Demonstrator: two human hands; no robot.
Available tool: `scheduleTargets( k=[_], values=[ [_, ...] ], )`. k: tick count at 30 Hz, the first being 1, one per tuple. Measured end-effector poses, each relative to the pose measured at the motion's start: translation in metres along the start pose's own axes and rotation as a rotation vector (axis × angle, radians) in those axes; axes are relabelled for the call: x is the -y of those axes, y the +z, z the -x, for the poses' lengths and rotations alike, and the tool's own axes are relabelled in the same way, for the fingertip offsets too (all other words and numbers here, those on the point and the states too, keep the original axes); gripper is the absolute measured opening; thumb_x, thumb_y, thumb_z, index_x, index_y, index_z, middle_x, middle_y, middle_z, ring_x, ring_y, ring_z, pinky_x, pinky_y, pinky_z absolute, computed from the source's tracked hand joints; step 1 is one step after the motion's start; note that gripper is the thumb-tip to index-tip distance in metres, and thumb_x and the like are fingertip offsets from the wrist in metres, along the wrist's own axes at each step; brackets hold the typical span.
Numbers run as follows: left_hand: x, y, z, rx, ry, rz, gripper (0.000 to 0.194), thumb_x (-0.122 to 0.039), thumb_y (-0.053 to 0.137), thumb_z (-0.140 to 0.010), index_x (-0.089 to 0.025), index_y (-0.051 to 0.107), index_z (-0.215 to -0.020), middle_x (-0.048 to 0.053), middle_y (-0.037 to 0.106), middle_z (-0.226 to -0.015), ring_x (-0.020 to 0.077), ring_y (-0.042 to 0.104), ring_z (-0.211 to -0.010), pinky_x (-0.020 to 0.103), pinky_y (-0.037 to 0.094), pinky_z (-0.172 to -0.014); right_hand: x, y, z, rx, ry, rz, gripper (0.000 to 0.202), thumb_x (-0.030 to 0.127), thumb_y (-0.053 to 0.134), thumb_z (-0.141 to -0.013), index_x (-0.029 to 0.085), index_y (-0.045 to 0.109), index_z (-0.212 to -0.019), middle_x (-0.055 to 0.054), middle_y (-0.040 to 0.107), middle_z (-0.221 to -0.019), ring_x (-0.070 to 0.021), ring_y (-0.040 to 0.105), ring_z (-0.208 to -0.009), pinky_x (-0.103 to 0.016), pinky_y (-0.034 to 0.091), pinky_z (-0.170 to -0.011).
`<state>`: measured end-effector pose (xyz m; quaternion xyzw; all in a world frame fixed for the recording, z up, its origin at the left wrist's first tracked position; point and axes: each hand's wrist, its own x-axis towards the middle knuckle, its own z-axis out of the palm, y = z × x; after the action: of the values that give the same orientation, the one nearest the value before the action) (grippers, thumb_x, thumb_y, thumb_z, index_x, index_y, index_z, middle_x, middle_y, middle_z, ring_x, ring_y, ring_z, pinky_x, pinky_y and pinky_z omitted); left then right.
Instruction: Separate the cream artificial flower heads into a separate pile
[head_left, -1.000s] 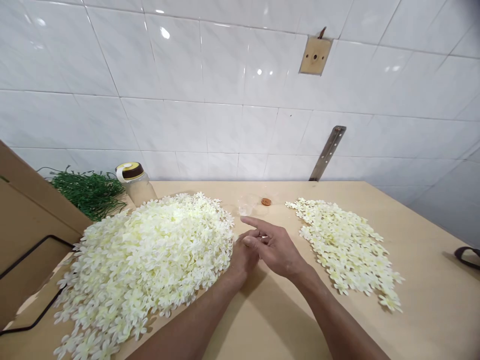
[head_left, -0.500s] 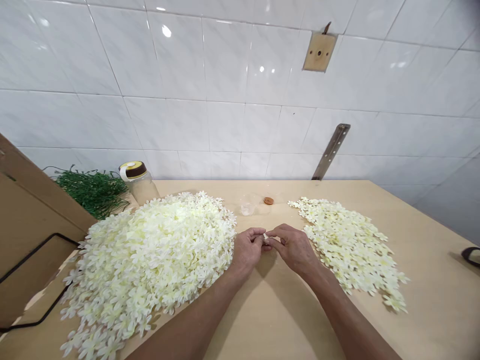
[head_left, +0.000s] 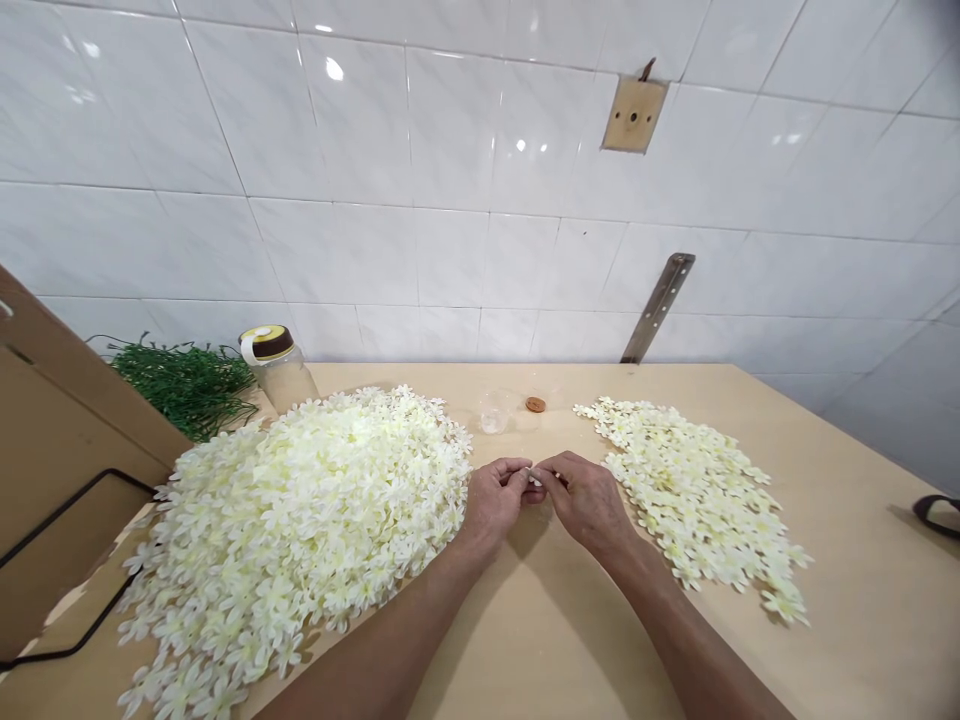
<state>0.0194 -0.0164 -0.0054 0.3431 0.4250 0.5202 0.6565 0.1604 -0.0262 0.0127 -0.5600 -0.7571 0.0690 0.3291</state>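
My left hand (head_left: 499, 497) and my right hand (head_left: 583, 492) meet over the middle of the wooden table (head_left: 555, 640), fingertips pressed together. Between them is something small and whitish, mostly hidden by the fingers and too small to name. Left of my hands lies a large heap of pale yellow-white artificial flowers (head_left: 322, 490). A flatter, smaller spread of the same flowers (head_left: 697, 495) lies to the right. Just beyond my hands sit a small clear dish (head_left: 493, 420) and a brown oval piece (head_left: 535, 404).
A clear bottle with a brown and yellow lid (head_left: 283, 370) and green artificial stems (head_left: 184, 385) stand at the back left. A cardboard box (head_left: 67, 450) borders the left side. A dark loop-shaped object (head_left: 937, 514) is at the right edge.
The fingers of my right hand have closed in slightly, covering more of the small whitish thing. The view has tilted a little; the flowers look unchanged.
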Motion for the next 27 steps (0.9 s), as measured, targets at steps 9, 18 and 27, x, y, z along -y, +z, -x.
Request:
scheduleTargets(
  k=[9, 18, 27],
  values=[
    [0.003, -0.001, -0.001, -0.028, 0.072, 0.027, 0.023, -0.026, 0.077, -0.072, -0.011, 0.070, -0.088, 0.005, 0.072, -0.069, 0.0137, 0.067, -0.057, 0.030, 0.059, -0.068, 0.005, -0.004, -0.002, 0.017, 0.237, -0.178, 0.018, 0.038, 0.062, -0.083, 0.025, 0.075, -0.080, -0.001, 0.073, -0.073, -0.0177, 0.063, -0.060, -0.028, 0.045, -0.062],
    [-0.001, -0.001, 0.001, -0.011, 0.066, 0.020, 0.026, -0.034, 0.077, -0.070, -0.011, 0.073, -0.081, 0.007, 0.072, -0.070, 0.0166, 0.069, -0.065, 0.033, 0.058, -0.075, 0.010, -0.004, 0.000, 0.006, 0.187, -0.072, 0.030, 0.037, 0.049, -0.092, 0.021, 0.070, -0.078, -0.003, 0.072, -0.073, -0.0173, 0.062, -0.063, -0.027, 0.041, -0.062],
    [-0.004, 0.000, 0.004, 0.008, 0.036, 0.050, 0.024, -0.030, 0.078, -0.067, -0.012, 0.075, -0.082, 0.007, 0.073, -0.074, 0.0160, 0.068, -0.067, 0.032, 0.057, -0.078, 0.017, -0.009, -0.003, 0.039, 0.329, -0.097, 0.032, 0.043, 0.053, -0.088, 0.022, 0.070, -0.071, -0.002, 0.069, -0.061, -0.0171, 0.061, -0.057, -0.026, 0.040, -0.059]
  ],
)
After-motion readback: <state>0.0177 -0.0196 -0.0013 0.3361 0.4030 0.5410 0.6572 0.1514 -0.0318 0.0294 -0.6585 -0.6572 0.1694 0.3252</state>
